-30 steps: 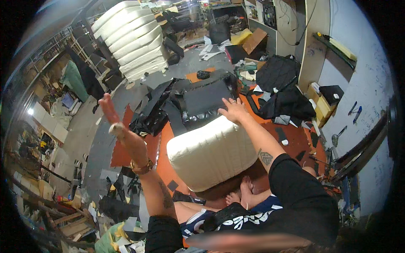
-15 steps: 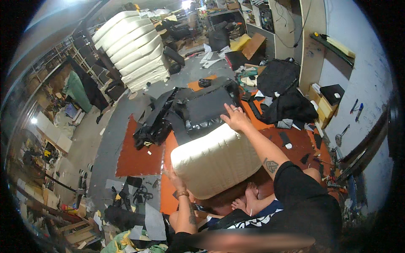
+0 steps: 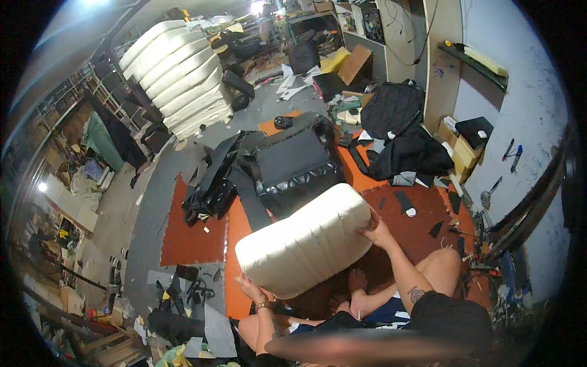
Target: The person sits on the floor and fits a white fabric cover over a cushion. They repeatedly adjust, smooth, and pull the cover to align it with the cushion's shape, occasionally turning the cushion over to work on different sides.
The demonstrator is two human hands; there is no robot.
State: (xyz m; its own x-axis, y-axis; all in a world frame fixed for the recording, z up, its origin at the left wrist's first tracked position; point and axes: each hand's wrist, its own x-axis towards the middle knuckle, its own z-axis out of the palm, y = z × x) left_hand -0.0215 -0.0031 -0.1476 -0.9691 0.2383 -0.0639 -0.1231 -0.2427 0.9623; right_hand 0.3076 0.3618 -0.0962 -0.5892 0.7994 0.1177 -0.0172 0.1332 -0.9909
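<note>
A thick cream foam cushion (image 3: 302,244) with shallow grooves across it stands in front of me, over the orange and brown floor sheets. My left hand (image 3: 252,290) grips its lower left edge, the fingers partly tucked behind the foam. At the opposite end my right hand (image 3: 380,232) holds the right side, its fingertips partly hidden. Just beyond the cushion lies a black padded piece (image 3: 296,160) with a shiny, wrinkled border. Crumpled shiny black material (image 3: 214,183) spreads to the left of that piece.
Several cream foam cushions form a tall stack (image 3: 180,79) at the far left. A heap of black quilted fabric (image 3: 400,128) lies at the right, near a wooden box (image 3: 468,156) by the wall. Dark scraps (image 3: 183,284) litter the floor at the near left.
My right hand has come down from the black padded piece to the cushion's right end. The cushion's right end has tipped up. My left hand has shifted lower along its edge.
</note>
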